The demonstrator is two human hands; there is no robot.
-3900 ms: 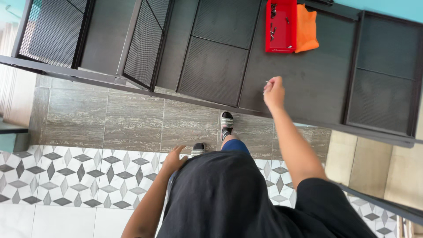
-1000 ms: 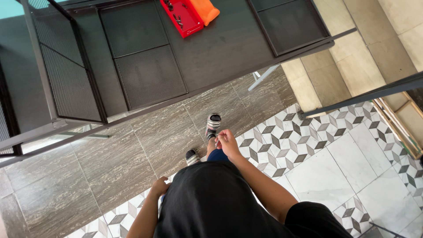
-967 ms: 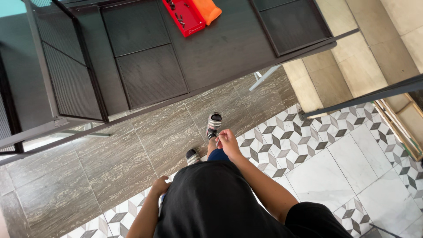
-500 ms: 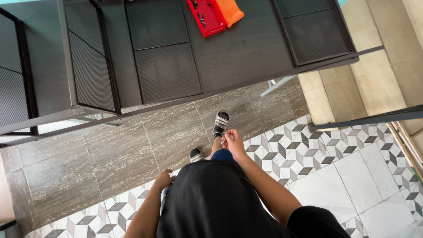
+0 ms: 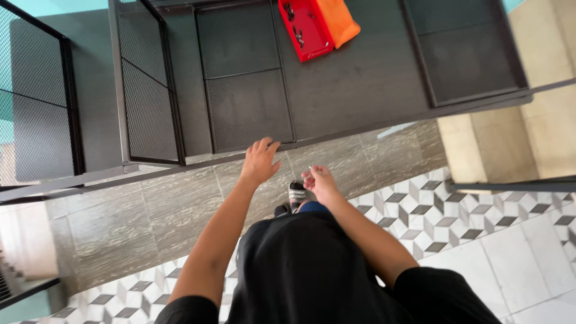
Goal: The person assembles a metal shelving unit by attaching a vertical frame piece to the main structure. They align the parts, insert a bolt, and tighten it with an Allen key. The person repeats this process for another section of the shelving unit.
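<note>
The dark matt metal worktable carries black wire-mesh panels – fine, dull grid in thin steel frames. At twelve o'clock, a glossy red plastic tray touches a smooth orange plastic bin. Below, grey stone-look tiles – faintly veined, satin – meet polished patterned floor tiles.

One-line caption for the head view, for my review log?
Left hand reaches to the dark metal table edge; right hand half-curled below it; red tray beyond.

Red tray beside orange tray; patterned floor tiles.
</note>
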